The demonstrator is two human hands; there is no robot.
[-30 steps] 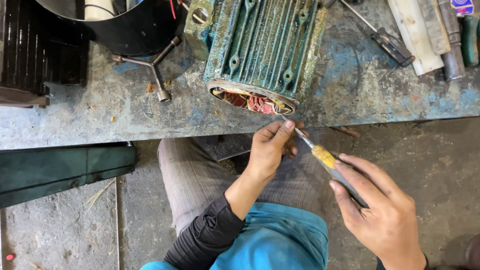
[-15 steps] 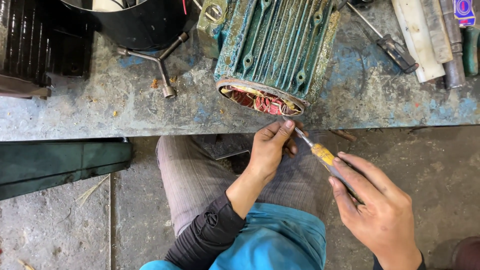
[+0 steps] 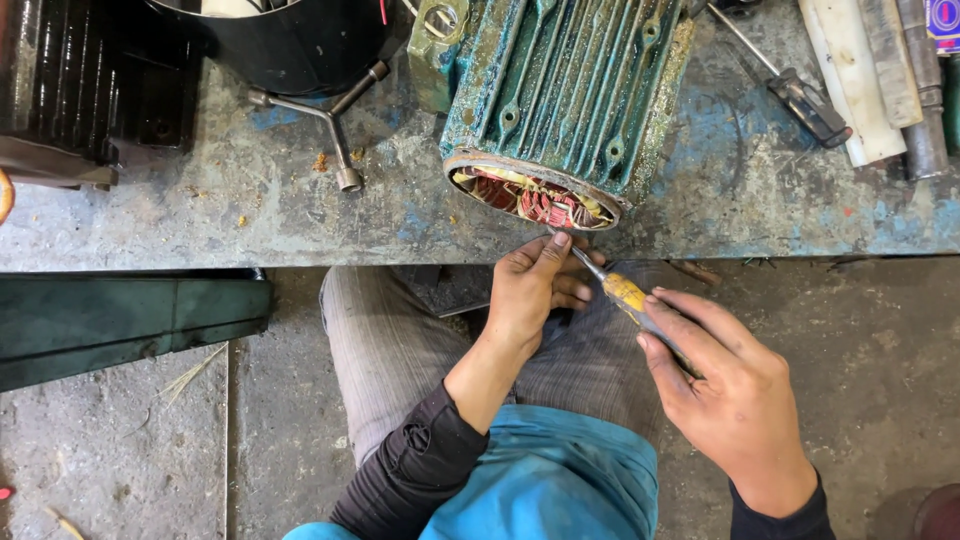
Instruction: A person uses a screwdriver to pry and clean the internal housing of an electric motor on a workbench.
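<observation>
Left hand [image 3: 532, 290] pinching, right hand [image 3: 722, 395] gripping (both closed).

One green motor [image 3: 565, 95] lies on the bench [image 3: 300, 225]. There are two screwdrivers: a yellow-handled screwdriver [image 3: 625, 293] and a black-handled screwdriver [image 3: 800, 95]. There is one three-way wrench [image 3: 325, 115], one black tub [image 3: 290, 40], and two hands: left hand [image 3: 530, 290], right hand [image 3: 735, 395].

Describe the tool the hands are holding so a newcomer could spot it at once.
On the worn workbench lies a green ribbed motor housing. Just below its open end, the right hand grips a yellow-handled screwdriver; the left hand pinches its shaft. The bench's other screwdriver is black-handled.
</observation>
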